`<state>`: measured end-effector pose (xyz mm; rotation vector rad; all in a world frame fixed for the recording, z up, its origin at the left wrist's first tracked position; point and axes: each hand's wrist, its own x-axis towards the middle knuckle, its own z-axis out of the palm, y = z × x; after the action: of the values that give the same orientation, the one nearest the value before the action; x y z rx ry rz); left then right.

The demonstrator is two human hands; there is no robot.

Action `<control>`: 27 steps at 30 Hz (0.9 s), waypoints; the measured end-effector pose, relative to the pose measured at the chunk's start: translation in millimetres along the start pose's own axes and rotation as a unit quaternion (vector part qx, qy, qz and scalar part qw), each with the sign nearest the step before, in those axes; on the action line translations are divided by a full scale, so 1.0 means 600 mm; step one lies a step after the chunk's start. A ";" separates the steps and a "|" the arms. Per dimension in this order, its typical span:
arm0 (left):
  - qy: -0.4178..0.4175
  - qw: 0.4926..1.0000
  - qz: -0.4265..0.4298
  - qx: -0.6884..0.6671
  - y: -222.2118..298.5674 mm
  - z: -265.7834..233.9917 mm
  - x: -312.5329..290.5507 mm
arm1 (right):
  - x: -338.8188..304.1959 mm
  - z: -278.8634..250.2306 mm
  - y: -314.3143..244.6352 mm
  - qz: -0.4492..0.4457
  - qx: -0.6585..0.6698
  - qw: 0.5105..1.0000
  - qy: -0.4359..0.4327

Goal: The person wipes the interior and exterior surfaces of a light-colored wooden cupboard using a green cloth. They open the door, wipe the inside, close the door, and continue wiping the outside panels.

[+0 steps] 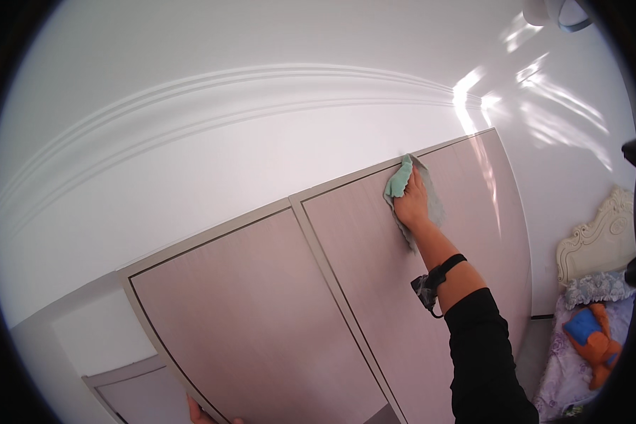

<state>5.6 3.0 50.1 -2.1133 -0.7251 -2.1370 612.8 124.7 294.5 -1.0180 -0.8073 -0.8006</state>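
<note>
My right hand (pixel 412 201) is raised against the top of a pinkish wardrobe door (pixel 473 233). It is closed on a cleaning cloth (pixel 400 181), green on one side and greyish on the other. The cloth is pressed flat near the upper frame and hangs out around my fingers. At the bottom edge of the view, part of my left hand (pixel 196 411) shows at the side frame (pixel 164 343) of the left wardrobe door (pixel 240 297). Its fingers lie on both sides of that frame, gripping it; the rest of the hand is cut off.
A white wall with moulding (pixel 275 78) rises above the wardrobe. On the right stands a bed with a carved cream headboard (pixel 597 237), a frilled pillow (pixel 597 287) and an orange and blue stuffed toy (pixel 591 340). At lower left is a framed door (pixel 138 392).
</note>
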 end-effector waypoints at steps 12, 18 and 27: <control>0.003 0.999 0.036 0.009 0.014 0.007 0.005 | -0.088 -0.051 -0.296 -0.211 0.139 0.967 -0.039; 0.007 0.999 0.033 0.012 0.019 0.008 0.012 | -0.097 -0.042 -0.326 -0.256 0.189 0.947 -0.036; 0.002 1.000 0.013 0.023 -0.017 -0.003 -0.004 | -0.012 -0.014 -0.100 -0.096 0.048 0.994 0.027</control>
<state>0.5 10.7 44.9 -2.0837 -0.7354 -2.0913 559.3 99.7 309.8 -0.8373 -0.8981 -0.9409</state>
